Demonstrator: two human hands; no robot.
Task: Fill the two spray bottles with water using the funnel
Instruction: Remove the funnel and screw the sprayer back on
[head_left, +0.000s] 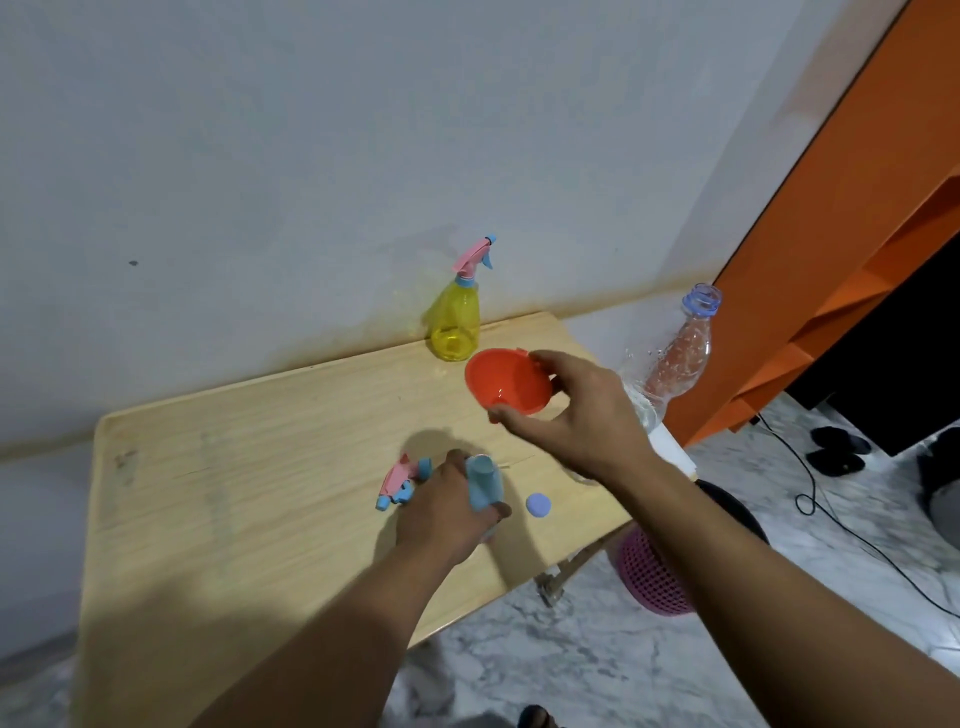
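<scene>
Right hand (566, 415) gripping orange funnel (506, 382) by the rim, raised above the surface (260, 467) near its far right corner. Left hand (441, 512) wrapped round open-necked blue spray bottle (483, 486), mid-surface toward the right edge; detached pink sprayer head (402, 480) just beside, small blue cap (538, 504) just right. Yellow spray bottle (456, 325) upright at the far edge, sprayer on. Clear water bottle (675, 358) uncapped beyond the right edge. Likely risks: narrow neck missed by the spout, water spilt; bottle tipped under a loose grip; open water bottle knocked over by the right arm
</scene>
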